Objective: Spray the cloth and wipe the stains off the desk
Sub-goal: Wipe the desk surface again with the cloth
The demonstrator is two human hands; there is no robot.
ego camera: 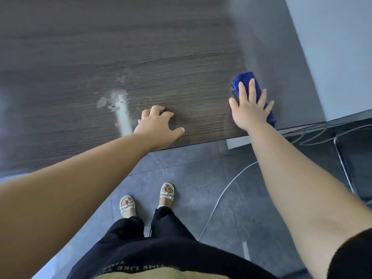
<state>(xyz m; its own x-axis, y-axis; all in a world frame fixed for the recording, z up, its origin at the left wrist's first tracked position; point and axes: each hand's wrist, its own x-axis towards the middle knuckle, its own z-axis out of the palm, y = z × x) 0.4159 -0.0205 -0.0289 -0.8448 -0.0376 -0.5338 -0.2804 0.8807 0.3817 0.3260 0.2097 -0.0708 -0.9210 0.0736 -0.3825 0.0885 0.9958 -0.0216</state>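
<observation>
Fingers [252, 89] of right hand [249, 111] pressed flat on bunched blue cloth [241, 78]; left hand [157, 125] rested loosely curled, empty, on dark wood-grain desk [141, 47].

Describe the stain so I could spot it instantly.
Start at the dark wood-grain desk, near its front edge. Just left of the left hand lies the stain: a whitish streak with splotches beside it, pale against the dark grain.

We stand in what looks like an office: a long counter [181, 57] of dark wood grain, a grey tiled floor [191, 178], pale cables [220, 194] trailing across it, a chrome chair frame [342, 161] at right and a plain pale wall [332, 47] behind.
</observation>
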